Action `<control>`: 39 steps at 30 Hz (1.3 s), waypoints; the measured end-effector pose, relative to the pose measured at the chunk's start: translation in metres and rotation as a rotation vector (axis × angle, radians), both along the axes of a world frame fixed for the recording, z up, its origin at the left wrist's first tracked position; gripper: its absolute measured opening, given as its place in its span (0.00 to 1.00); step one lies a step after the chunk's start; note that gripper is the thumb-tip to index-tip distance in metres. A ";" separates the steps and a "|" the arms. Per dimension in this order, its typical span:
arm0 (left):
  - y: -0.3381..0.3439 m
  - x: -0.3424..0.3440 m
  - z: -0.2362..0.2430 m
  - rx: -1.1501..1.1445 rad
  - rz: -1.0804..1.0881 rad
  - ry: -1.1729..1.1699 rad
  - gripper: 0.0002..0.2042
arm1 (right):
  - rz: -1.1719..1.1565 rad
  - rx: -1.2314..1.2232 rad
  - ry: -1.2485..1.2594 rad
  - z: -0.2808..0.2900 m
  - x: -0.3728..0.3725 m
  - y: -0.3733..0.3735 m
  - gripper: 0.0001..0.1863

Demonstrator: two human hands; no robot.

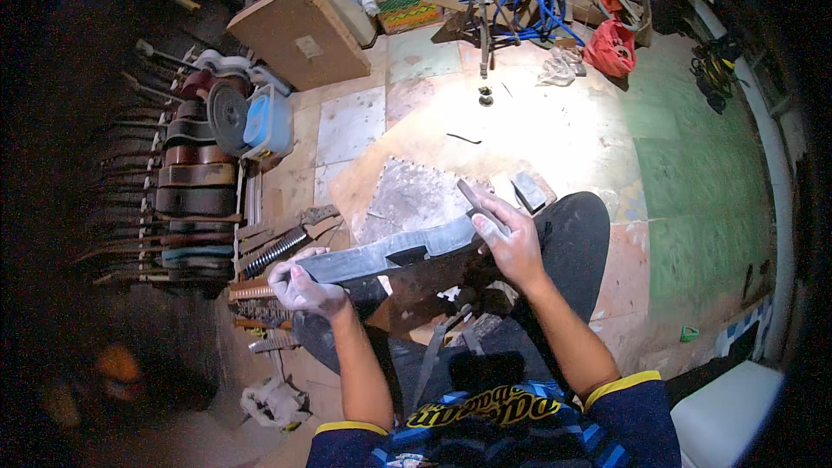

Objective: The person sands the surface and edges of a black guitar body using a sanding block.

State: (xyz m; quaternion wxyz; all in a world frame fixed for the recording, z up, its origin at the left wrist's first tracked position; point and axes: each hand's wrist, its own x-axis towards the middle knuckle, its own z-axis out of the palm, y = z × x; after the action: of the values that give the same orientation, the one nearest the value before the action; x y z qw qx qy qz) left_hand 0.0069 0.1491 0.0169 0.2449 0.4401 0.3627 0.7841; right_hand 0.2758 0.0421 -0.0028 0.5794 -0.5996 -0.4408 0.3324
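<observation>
Across my lap lies what looks like a guitar body, its long curved side coated in pale grey dust and cut with a dark rectangular opening. My left hand, white with dust, curls round the left end of that side. At the right end, my right hand pinches a thin, flat dark strip between thumb and fingers, just above the side's edge. A dark brown surface below the side is partly in shadow. Beyond my knees, a dusty grey sheet lies on a board on the floor.
Several guitars hang in a rack at left, beside a bucket with blue inside. A small grey-topped block sits by my right knee. Blue hose and a red bag lie at the back. A white seat stands lower right.
</observation>
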 end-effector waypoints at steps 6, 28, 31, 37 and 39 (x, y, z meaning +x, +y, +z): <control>-0.017 0.002 -0.002 -0.511 0.175 0.081 0.21 | 0.127 0.063 0.079 0.033 -0.055 -0.016 0.16; -0.078 -0.023 -0.032 -0.689 0.044 0.694 0.44 | 0.244 0.193 -0.172 0.044 -0.131 -0.032 0.20; -0.073 -0.019 -0.039 -0.593 0.133 0.721 0.28 | 0.241 0.222 -0.158 0.041 -0.129 -0.032 0.19; -0.056 -0.041 -0.046 -0.703 0.297 0.512 0.13 | 0.236 0.239 -0.174 0.042 -0.132 -0.032 0.18; -0.051 -0.050 -0.043 -0.753 0.329 0.339 0.14 | 0.256 0.245 -0.166 0.044 -0.132 -0.032 0.18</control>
State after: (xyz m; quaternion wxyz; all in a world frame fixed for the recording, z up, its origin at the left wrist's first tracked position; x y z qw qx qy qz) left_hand -0.0429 0.0985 -0.0260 0.1970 0.3790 0.7233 0.5426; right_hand 0.1436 0.0104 0.0411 0.5628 -0.4890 -0.5968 0.2968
